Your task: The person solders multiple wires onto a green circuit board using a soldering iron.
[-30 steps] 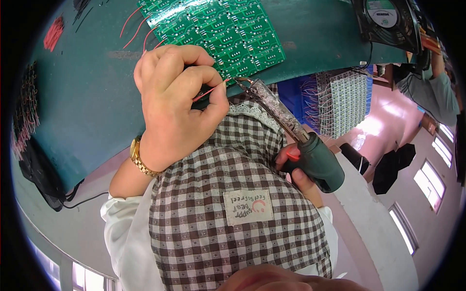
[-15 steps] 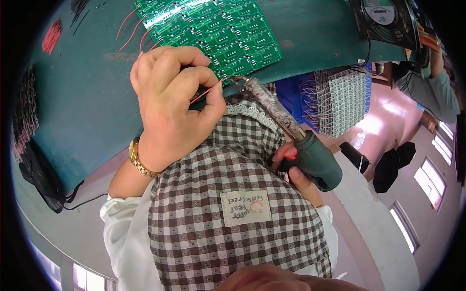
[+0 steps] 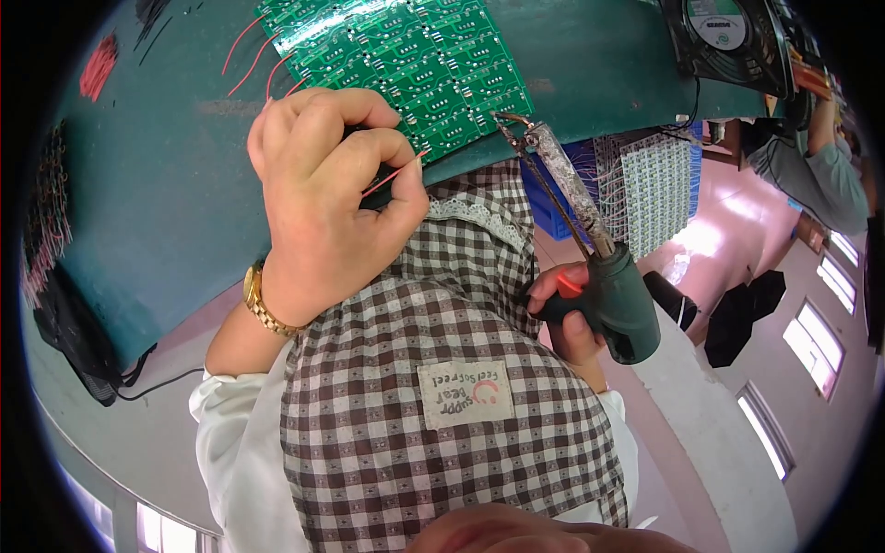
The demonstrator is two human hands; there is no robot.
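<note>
A green circuit board panel (image 3: pixel 415 64) lies at the table's near edge, with several red wires standing out along its left side. My left hand (image 3: pixel 336 184) rests over the board's lower left corner. Its thumb and forefinger pinch a thin red wire (image 3: pixel 392 176), whose far end meets the board's near edge. In my right hand (image 3: pixel 572 313) is a soldering gun (image 3: pixel 619 300) with a dark green body and a red trigger. Its bent metal tip is close to the board's lower right corner; whether it touches cannot be told.
A black fan (image 3: pixel 728 37) stands at the far right of the table (image 3: pixel 175 184). Bundles of red wires (image 3: pixel 99 67) lie at the left. Beyond the table's right edge, more wired boards (image 3: pixel 659 189) sit by a blue bin (image 3: pixel 553 207). Another person's sleeve (image 3: pixel 816 175) shows at far right.
The soldering gun's tip has moved right, from beside the pinched wire toward the board's lower right corner. My left hand and the wire have stayed in place.
</note>
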